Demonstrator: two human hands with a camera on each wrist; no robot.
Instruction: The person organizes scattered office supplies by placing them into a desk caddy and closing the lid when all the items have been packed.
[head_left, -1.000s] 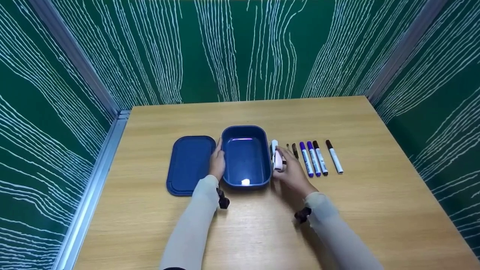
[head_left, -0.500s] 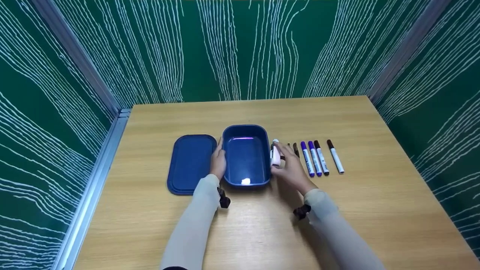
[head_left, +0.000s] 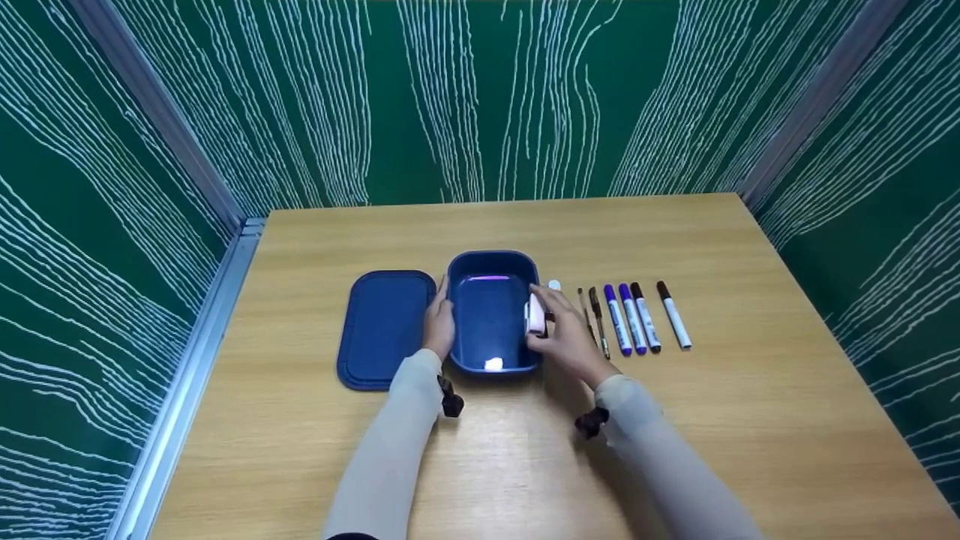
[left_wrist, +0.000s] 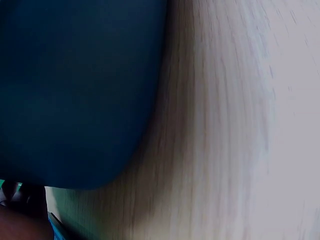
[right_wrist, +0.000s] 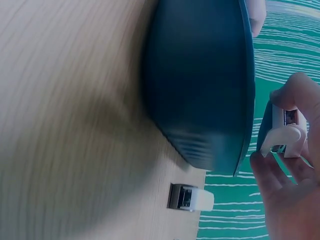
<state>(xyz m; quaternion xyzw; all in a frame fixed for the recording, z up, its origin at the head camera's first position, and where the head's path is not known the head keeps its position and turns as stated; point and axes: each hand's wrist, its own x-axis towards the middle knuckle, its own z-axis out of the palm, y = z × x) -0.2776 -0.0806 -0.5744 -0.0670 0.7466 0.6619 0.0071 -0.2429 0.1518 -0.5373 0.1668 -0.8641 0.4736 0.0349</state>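
My left hand lies along the left wall of a deep blue plastic box, thumb side up and fingers straight against it. In my right hand I hold a small pink and white stapler, pinched between thumb and fingers. It overlaps the box's right rim in the head view. The right wrist view shows the held stapler raised level with the top of the box wall. A white-topped stapler stands on the table beyond the box, mostly hidden by my right hand in the head view.
A flat blue lid lies left of the box. Right of my right hand are two thin dark pens, then purple-capped markers and dark-capped markers in a row. Green patterned walls enclose the wooden table.
My right hand has lifted the pink stapler and carried it left, from beside the box to over its right rim. The pens behind it now show more. The left hand stays at the box.
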